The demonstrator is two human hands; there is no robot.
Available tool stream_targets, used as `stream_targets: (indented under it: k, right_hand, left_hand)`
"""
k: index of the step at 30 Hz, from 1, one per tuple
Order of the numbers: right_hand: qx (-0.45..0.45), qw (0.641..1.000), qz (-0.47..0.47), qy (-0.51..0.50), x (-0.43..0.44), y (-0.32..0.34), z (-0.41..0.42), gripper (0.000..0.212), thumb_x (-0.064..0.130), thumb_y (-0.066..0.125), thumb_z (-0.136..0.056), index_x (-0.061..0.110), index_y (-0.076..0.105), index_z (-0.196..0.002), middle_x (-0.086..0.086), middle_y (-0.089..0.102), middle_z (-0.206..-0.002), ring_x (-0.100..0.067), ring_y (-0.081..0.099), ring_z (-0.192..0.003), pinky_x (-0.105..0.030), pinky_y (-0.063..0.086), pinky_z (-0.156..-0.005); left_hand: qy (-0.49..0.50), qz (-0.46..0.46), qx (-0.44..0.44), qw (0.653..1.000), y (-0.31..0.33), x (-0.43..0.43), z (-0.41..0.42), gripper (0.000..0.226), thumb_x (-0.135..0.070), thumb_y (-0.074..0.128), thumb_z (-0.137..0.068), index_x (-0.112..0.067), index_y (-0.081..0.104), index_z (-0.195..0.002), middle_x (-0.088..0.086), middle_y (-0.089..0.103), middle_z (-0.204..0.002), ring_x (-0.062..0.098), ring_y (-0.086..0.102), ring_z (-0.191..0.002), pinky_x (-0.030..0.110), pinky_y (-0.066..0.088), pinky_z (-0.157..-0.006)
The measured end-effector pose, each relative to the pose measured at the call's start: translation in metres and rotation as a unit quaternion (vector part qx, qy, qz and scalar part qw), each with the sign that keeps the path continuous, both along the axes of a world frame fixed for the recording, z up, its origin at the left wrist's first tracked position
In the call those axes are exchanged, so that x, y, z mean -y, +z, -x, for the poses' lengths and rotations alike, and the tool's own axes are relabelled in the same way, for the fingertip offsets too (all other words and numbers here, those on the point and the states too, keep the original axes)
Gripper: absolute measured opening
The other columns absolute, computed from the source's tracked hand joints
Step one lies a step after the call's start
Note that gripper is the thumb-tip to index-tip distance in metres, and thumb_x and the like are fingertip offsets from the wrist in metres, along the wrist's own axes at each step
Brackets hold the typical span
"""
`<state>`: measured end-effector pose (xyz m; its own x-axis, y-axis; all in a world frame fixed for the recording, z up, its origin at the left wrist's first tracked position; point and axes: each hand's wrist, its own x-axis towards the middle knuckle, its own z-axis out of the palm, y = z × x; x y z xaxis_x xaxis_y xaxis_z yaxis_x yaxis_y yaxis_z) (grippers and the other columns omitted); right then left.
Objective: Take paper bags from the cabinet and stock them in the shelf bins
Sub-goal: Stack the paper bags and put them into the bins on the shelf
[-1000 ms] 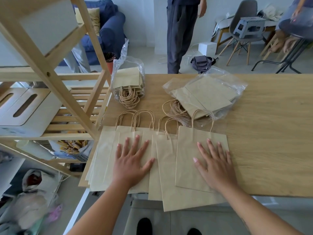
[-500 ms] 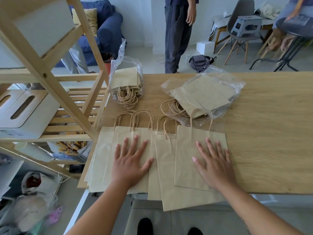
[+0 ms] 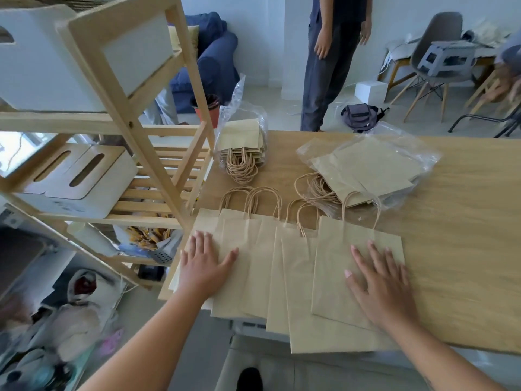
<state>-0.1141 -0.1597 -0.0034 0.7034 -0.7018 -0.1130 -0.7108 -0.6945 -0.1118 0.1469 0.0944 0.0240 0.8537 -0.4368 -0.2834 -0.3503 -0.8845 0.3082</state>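
Overlapping kraft paper bags (image 3: 298,277), flat on the near edge of the wooden table (image 3: 456,221); no printing or label is legible on them. Left hand (image 3: 204,266) lies palm-down, fingers spread, on the leftmost bags; right hand (image 3: 379,280) likewise on the rightmost. Two plastic-wrapped bag bundles (image 3: 375,167) lie beyond, beside the wooden shelf unit (image 3: 135,136).

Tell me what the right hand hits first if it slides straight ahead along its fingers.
The right hand lies flat on the rightmost paper bag, fingers pointing away and slightly left. Sliding on, it would probably meet that bag's twisted handle first, then the plastic-wrapped bag stack just behind.
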Motion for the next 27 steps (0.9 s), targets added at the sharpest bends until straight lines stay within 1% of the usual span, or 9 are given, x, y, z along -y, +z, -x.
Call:
stream_targets:
  k: [6,11,13,16,18,20,22,25,27]
  right_hand:
    - [-0.009,1.000,0.001,-0.006,-0.003,0.001,-0.004,0.077,0.076,-0.004,-0.081,0.047,0.000,-0.152,0.005,-0.006,-0.164,-0.026,-0.004,-0.152,-0.049,0.004,-0.121]
    - [-0.004,1.000,-0.024,0.007,-0.018,0.007,-0.016,0.074,0.076,-0.002,-0.084,0.046,-0.004,-0.152,0.005,-0.016,-0.162,-0.027,-0.011,-0.151,-0.049,-0.002,-0.122]
    - [0.010,1.000,-0.029,0.005,-0.026,0.006,-0.020,0.077,0.075,-0.001,-0.081,0.047,-0.001,-0.152,0.005,-0.013,-0.163,-0.027,-0.010,-0.151,-0.048,-0.002,-0.121]
    - [0.016,0.999,-0.047,0.006,-0.032,0.008,-0.026,0.078,0.075,0.001,-0.078,0.049,0.002,-0.152,0.007,-0.011,-0.164,-0.026,-0.011,-0.151,-0.047,-0.003,-0.121]
    - [0.035,0.997,-0.059,0.015,-0.033,0.013,-0.026,0.076,0.075,0.008,-0.080,0.050,0.012,-0.151,0.007,-0.002,-0.165,-0.024,-0.005,-0.152,-0.046,0.002,-0.122]
    - [0.074,0.996,-0.048,-0.019,-0.031,0.015,-0.018,0.073,0.073,0.019,-0.082,0.044,0.031,-0.149,-0.002,0.016,-0.164,-0.029,0.014,-0.150,-0.050,0.015,-0.119]
    - [0.092,0.991,-0.040,-0.091,-0.029,0.013,-0.005,0.079,0.073,0.024,-0.081,0.035,0.037,-0.149,-0.012,0.026,-0.160,-0.037,0.026,-0.144,-0.054,0.023,-0.116]
    - [0.056,0.989,-0.053,-0.123,-0.034,0.004,0.002,0.090,0.077,0.015,-0.075,0.032,0.031,-0.152,-0.014,0.022,-0.161,-0.036,0.017,-0.148,-0.052,0.011,-0.120]
    - [0.057,0.989,-0.054,-0.125,-0.041,0.005,-0.006,0.090,0.077,0.013,-0.076,0.032,0.029,-0.153,-0.015,0.023,-0.161,-0.037,0.015,-0.148,-0.051,0.008,-0.119]
  left_hand:
    - [-0.060,0.037,-0.006,0.998,-0.009,0.006,0.018,0.093,-0.078,0.021,-0.089,-0.022,-0.008,-0.158,-0.004,-0.017,-0.165,0.011,-0.020,-0.149,0.037,-0.011,-0.122]
    - [-0.038,0.042,0.022,0.998,0.004,0.015,0.022,0.092,-0.081,0.022,-0.086,-0.029,-0.005,-0.157,-0.004,-0.017,-0.165,0.020,-0.020,-0.151,0.046,-0.012,-0.121]
    - [-0.092,0.047,0.044,0.994,0.009,0.027,0.033,0.094,-0.085,0.020,-0.081,-0.035,-0.005,-0.157,-0.007,-0.018,-0.164,0.021,-0.020,-0.151,0.048,-0.012,-0.121]
    - [-0.158,0.020,0.012,0.987,0.008,0.047,0.048,0.095,-0.091,0.018,-0.075,-0.043,-0.003,-0.155,-0.009,-0.017,-0.164,0.027,-0.023,-0.149,0.054,-0.011,-0.120]
    - [-0.155,-0.012,0.020,0.988,0.003,0.053,0.049,0.096,-0.091,0.022,-0.076,-0.043,-0.004,-0.154,-0.010,-0.018,-0.164,0.029,-0.023,-0.149,0.056,-0.011,-0.119]
    - [-0.154,-0.013,0.027,0.988,0.003,0.055,0.047,0.093,-0.088,0.026,-0.078,-0.043,-0.002,-0.155,-0.009,-0.016,-0.165,0.029,-0.020,-0.150,0.056,-0.008,-0.119]
    - [-0.130,0.021,0.027,0.991,0.006,0.052,0.044,0.084,-0.082,0.029,-0.084,-0.044,0.002,-0.155,-0.008,-0.014,-0.165,0.026,-0.016,-0.152,0.053,-0.006,-0.121]
    - [0.013,0.052,0.024,0.998,0.010,0.042,0.029,0.079,-0.075,0.030,-0.089,-0.041,0.005,-0.155,-0.003,-0.014,-0.166,0.030,-0.013,-0.152,0.052,-0.006,-0.120]
    - [0.139,0.042,-0.019,0.989,0.013,0.032,0.015,0.088,-0.078,0.030,-0.087,-0.031,0.005,-0.158,0.006,-0.011,-0.166,0.038,-0.008,-0.151,0.055,-0.002,-0.120]
